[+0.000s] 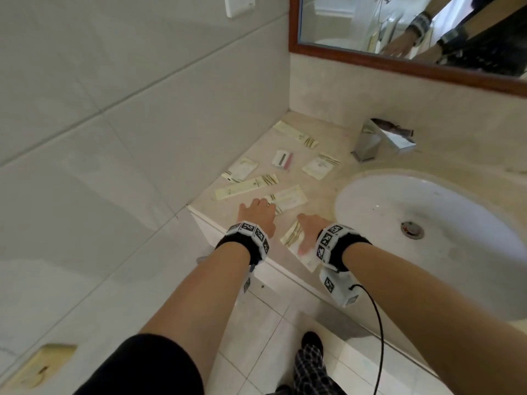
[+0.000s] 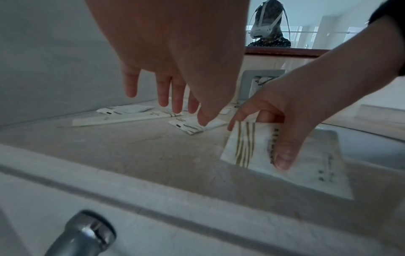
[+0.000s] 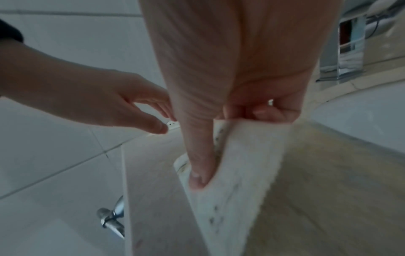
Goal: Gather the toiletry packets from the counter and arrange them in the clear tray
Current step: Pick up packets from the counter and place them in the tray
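Several cream toiletry packets with gold stripes lie scattered on the beige counter [image 1: 319, 192] left of the sink. My right hand [image 1: 303, 235] pinches one striped packet [image 1: 295, 238] at the counter's front edge, thumb on top and fingers curled underneath [image 3: 223, 147]; the packet [image 2: 243, 147] is tilted up off the surface. My left hand [image 1: 268, 205] reaches out with straight fingers, and its thumb tip [image 2: 203, 121] touches a flat packet [image 1: 289, 198]. A long packet [image 1: 246, 187] and a square one [image 1: 242, 169] lie just beyond. No clear tray shows in any view.
A white sink basin [image 1: 484, 218] fills the right, with a chrome faucet [image 1: 382, 141] behind it. More packets [image 1: 320, 163] and a small pink-edged card [image 1: 282, 159] lie toward the corner. Tiled wall bounds the left; a framed mirror [image 1: 399, 38] hangs above.
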Demonstrator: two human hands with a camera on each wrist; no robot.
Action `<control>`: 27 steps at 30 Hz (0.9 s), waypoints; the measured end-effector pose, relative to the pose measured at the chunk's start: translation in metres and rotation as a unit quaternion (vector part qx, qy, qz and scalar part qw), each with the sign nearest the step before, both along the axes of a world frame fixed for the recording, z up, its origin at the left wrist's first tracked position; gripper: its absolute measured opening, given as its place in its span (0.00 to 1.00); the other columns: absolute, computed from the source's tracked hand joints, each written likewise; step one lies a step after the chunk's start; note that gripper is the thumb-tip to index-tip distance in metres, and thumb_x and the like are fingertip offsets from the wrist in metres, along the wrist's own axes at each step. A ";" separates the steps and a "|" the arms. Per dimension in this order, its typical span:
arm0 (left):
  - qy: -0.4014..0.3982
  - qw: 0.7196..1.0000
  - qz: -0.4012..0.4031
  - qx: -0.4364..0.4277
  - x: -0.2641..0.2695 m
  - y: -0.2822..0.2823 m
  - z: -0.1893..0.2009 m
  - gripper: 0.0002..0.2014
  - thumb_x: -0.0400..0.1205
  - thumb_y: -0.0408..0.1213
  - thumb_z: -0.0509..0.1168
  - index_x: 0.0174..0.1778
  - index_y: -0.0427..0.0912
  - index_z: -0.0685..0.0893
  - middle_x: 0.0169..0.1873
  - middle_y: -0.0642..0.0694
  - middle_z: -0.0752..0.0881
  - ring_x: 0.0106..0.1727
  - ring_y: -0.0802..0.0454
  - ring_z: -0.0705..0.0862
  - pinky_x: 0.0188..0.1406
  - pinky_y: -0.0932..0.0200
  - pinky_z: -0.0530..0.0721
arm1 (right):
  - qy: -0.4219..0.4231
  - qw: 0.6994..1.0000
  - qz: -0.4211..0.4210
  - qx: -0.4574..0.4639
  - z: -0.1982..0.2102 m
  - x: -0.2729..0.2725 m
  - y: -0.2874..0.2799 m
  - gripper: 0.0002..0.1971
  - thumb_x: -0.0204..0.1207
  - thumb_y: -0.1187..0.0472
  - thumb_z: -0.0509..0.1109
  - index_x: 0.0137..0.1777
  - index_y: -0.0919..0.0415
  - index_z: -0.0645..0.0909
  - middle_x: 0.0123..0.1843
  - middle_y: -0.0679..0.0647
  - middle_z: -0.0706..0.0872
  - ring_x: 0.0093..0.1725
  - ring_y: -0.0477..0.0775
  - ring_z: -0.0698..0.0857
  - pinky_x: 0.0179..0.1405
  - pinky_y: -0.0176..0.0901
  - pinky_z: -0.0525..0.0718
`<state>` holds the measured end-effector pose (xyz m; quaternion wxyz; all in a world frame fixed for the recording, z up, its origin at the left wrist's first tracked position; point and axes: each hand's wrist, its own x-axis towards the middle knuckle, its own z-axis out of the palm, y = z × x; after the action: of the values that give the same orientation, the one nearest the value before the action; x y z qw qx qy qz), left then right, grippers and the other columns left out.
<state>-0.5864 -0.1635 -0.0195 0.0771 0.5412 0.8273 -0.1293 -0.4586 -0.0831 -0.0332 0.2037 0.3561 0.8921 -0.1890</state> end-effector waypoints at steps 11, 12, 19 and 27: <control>-0.041 0.998 0.033 0.019 -0.018 0.067 -0.006 0.22 0.84 0.38 0.62 0.75 0.45 0.69 0.72 0.44 0.75 0.74 0.43 0.72 0.68 0.43 0.72 | 0.106 0.987 -0.103 -0.058 0.013 -0.021 0.075 0.23 0.72 0.54 0.76 0.63 0.67 0.82 0.63 0.62 0.86 0.64 0.61 0.84 0.61 0.47 0.82; -0.054 0.998 0.041 0.014 -0.019 0.072 -0.008 0.23 0.84 0.39 0.62 0.76 0.45 0.69 0.73 0.43 0.75 0.75 0.43 0.71 0.69 0.43 0.72 | 0.118 0.984 -0.115 -0.067 0.013 -0.018 0.081 0.23 0.71 0.54 0.77 0.63 0.66 0.82 0.64 0.62 0.86 0.64 0.61 0.84 0.61 0.47 0.82; -0.140 0.982 0.127 0.006 -0.017 0.095 -0.024 0.31 0.79 0.42 0.71 0.75 0.44 0.66 0.70 0.40 0.74 0.72 0.40 0.75 0.66 0.39 0.74 | 0.140 0.973 -0.145 -0.112 0.007 -0.006 0.107 0.09 0.72 0.56 0.77 0.41 0.62 0.83 0.40 0.49 0.81 0.50 0.56 0.82 0.35 0.34 0.74; -0.256 0.944 0.188 0.088 -0.014 0.092 -0.012 0.20 0.78 0.41 0.71 0.60 0.32 0.80 0.61 0.34 0.82 0.61 0.38 0.83 0.51 0.55 0.79 | 0.163 0.968 -0.163 -0.100 0.014 -0.003 0.104 0.20 0.72 0.53 0.76 0.56 0.70 0.84 0.56 0.62 0.87 0.58 0.61 0.85 0.50 0.46 0.81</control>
<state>-0.6006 -0.0715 -0.0317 0.2613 0.3952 0.8746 0.1033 -0.4613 0.0204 -0.0193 0.0564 0.4388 0.8200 -0.3632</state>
